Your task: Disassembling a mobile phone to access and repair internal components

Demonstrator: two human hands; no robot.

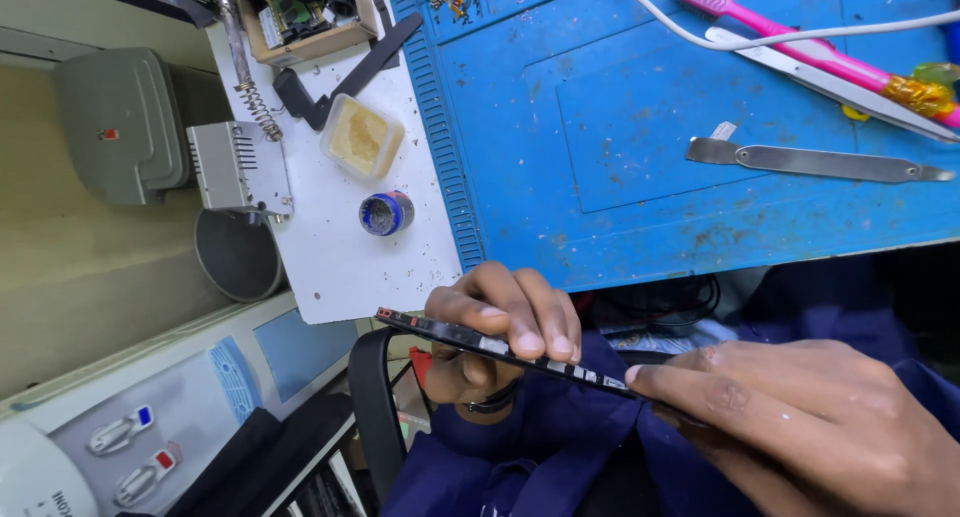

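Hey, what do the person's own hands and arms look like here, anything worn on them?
Both hands are bare: no gloves and no rings in view. The left hand has short, plain nails and a dark band at the wrist. The right hand shows no sleeve or wristwear in view. Dark blue clothing lies beneath them.

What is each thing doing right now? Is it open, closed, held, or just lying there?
Left hand: gripping the phone.
Right hand: pinching the phone's other end.
Phone: held edge-on, off the mat.
Flux tub: open.
Small blue pot: open.
Metal pry tool: lying flat.
Pink toothbrush: lying on blue mat.
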